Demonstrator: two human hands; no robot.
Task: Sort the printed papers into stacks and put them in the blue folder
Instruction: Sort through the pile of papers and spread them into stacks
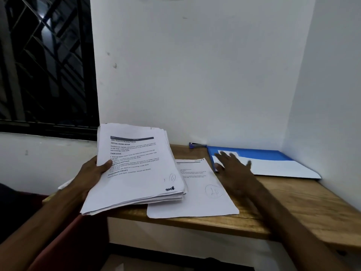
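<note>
Printed papers are sitting in three places around the light wooden desk [302, 202] that is filling the corner of the room. Lying flat against the far right walls is the blue plastic folder [254, 152], its long side running left to right, with a white sheet [283, 169] already resting in it. To its left, a thick stack of printed white pages [136, 169] is being held up, tilted, over the desk's left end. Between stack and folder, a loose printed sheet with a circled pen mark [195, 198] is lying flat, its near edge overhanging the desk.

The left hand [93, 173] is gripping the stack at its left edge, thumb on top. The right hand [232, 165], fingers spread and straight, is hovering at the folder's near left corner and looks like the closer one to it. It is blurred, so I cannot tell whether it is touching. A small dark blue object [197, 146] by the wall is too dim to identify.
</note>
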